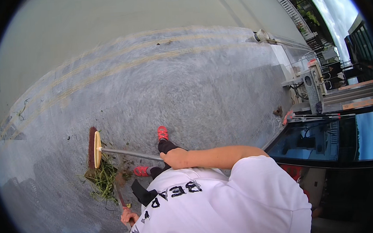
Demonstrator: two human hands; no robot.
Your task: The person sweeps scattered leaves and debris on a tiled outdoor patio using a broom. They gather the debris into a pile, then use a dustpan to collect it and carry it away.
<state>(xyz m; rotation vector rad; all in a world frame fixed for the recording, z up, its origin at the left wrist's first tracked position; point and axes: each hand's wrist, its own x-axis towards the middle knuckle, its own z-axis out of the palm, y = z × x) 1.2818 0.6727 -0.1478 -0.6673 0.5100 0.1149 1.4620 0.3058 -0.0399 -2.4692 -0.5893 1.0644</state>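
Observation:
My right hand (176, 158) is wrapped round the silver metal handle of a broom (97, 149). The broom has a cream head and reddish-brown bristles, and its head stands at the far left edge of a heap of cut green stalks (104, 178). My left hand (129, 215) is closed on a thin reddish handle (120, 195) that runs down from the stalks. The handle's far end looks brown and flat, like a dustpan or shovel, but the stalks mostly cover it. Loose brown bits lie beside the heap, near my feet.
My red shoes (162, 133) stand on grey concrete ground (184, 86). A few stray stalks (23, 109) lie at far left. Poles (316, 116) lean beside a dark glass window (318, 142) at right. A pale bucket (261, 35) stands far right.

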